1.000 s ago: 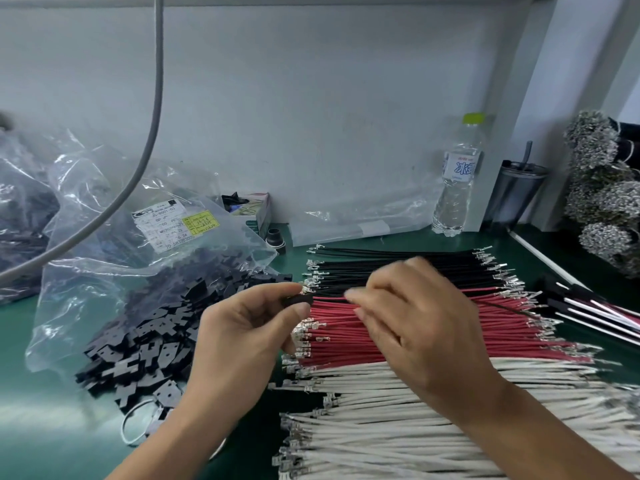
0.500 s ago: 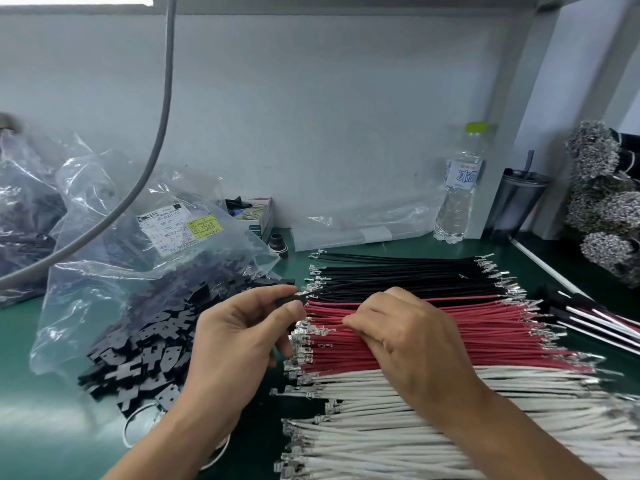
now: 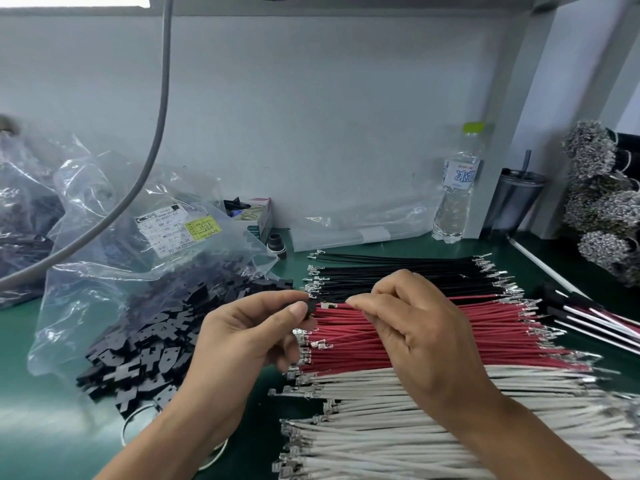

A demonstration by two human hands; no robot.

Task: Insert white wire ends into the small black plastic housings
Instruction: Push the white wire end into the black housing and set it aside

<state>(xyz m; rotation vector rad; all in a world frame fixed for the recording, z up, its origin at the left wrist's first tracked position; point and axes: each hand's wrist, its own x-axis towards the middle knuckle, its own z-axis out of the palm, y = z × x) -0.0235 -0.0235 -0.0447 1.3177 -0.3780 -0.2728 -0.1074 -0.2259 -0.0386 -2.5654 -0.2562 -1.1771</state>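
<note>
Many black housings (image 3: 138, 348) spill from the clear bag (image 3: 104, 271); left hand (image 3: 242, 341) pinches one, right hand's (image 3: 415, 337) grip unclear.

small black plastic housing (image 3: 310, 308): pinched at left fingertips, above the red wires, mostly hidden | white insulated wires with metal crimp ends (image 3: 433, 441): flat row on green mat, nearest, terminals leftward | loose black plastic housings (image 3: 145, 344): piled, spilling from clear bag, left
</note>
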